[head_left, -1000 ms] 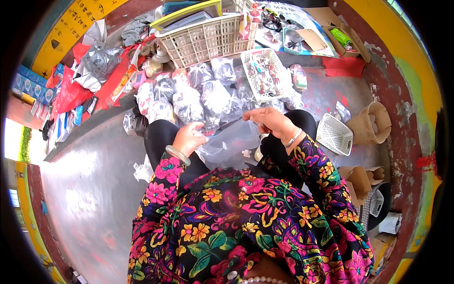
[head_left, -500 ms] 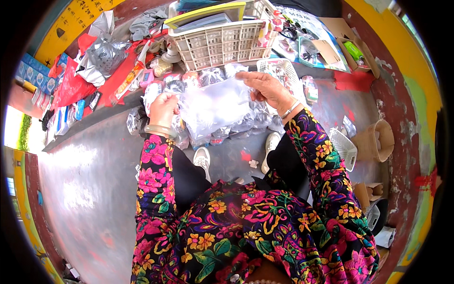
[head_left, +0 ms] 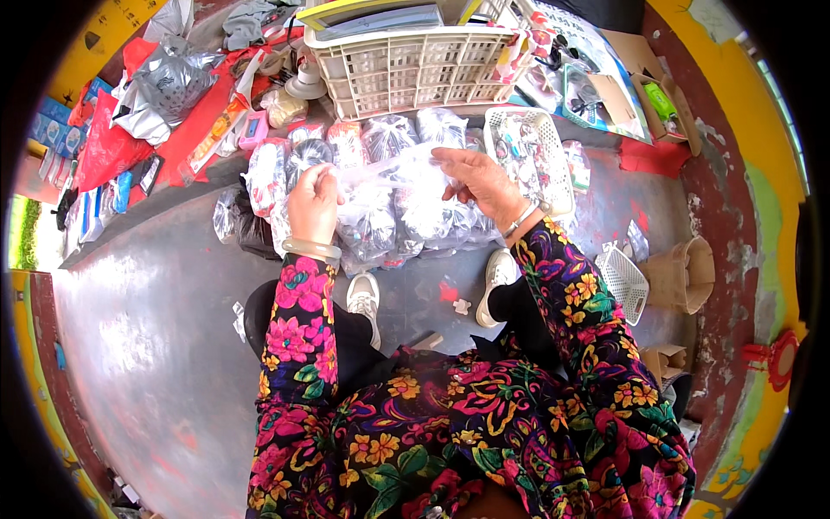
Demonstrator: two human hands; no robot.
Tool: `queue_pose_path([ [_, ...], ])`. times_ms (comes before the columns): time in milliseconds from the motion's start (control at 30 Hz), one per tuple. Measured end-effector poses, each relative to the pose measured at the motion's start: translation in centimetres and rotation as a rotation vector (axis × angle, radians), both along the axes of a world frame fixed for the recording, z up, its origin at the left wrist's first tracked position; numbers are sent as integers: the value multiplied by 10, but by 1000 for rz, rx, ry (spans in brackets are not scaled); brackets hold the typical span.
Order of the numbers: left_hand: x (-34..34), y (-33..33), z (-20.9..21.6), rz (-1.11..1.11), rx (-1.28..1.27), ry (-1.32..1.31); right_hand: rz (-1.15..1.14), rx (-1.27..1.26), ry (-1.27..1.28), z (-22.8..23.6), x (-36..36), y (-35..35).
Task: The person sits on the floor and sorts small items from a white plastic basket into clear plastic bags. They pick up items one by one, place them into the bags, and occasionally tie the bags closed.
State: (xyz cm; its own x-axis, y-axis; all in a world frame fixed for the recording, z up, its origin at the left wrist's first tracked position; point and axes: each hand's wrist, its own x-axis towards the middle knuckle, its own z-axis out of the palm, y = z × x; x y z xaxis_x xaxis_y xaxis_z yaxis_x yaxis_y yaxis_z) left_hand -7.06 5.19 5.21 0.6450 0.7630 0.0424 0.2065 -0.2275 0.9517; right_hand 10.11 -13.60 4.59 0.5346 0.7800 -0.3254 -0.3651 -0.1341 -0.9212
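A translucent plastic bag [head_left: 386, 167] is stretched between my two hands, its body seen thin and nearly edge-on. My left hand [head_left: 313, 206] is closed in a fist round the bag's left end. My right hand [head_left: 487, 183] pinches the other end near its fingertips, the lower fingers curled. Just beyond and below the bag lie several filled clear bags [head_left: 367, 227], knotted or bunched, with dark and coloured contents that I cannot make out. A white perforated basket [head_left: 564, 201] with small colourful pieces stands right of my right hand.
A large cream crate [head_left: 406, 73] stands on the ledge ahead. Red plastic [head_left: 108, 147] and silvery bags [head_left: 173, 82] lie at left. An open carton [head_left: 670, 112] sits far right; a white basket [head_left: 621, 281] and brown box [head_left: 687, 275] are on the floor. My shoes [head_left: 364, 303] are below.
The bag was spread broad and flat toward me; now it shows as a narrow band. Both hands have lowered slightly, still at its ends, and the whole view has shifted a little.
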Motion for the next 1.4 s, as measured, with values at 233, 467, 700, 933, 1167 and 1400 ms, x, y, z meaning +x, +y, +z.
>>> queue_pose_path([
  [233, -2, 1, 10, 10, 526, 392, 116, -263, -375, -7, 11, 3],
  [467, -5, 3, 13, 19, 492, 460, -245, -244, -1620, 22, -28, 17],
  [700, -2, 2, 9, -49, 499, 449, 171, 8, -1541, 11, -80, 39],
  [933, -2, 5, 7, -22, 467, 417, 795, -334, -1596, -12, -85, 32],
  [1167, -2, 12, -8, -55, 345, 530, 449, 264, -600, 16, -37, 15],
  [1400, 10, 4, -8, -143, 117, 450, -628, -979, -786, -117, 136, -124],
])
